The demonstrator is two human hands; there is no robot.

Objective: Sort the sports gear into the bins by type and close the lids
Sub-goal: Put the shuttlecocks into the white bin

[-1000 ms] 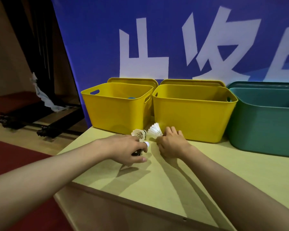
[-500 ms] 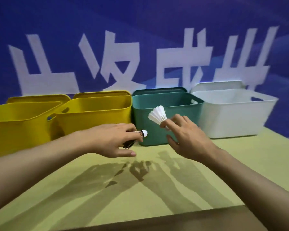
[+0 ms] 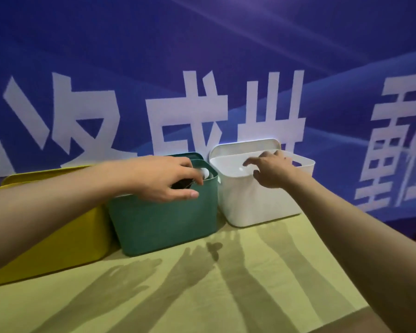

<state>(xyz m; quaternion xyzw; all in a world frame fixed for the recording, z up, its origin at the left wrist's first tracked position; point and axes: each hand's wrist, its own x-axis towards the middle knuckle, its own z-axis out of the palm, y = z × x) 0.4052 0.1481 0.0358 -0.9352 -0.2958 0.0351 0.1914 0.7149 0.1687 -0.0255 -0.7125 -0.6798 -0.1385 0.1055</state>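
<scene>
My left hand (image 3: 165, 177) grips shuttlecock (image 3: 203, 173) over green bin (image 3: 163, 224); right hand (image 3: 269, 170) open, empty, over white bin (image 3: 255, 200)

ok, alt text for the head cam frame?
Left hand grips a shuttlecock over the green bin; right hand reaches, fingers spread, over the open white bin. A yellow bin stands left, all on a table.
</scene>
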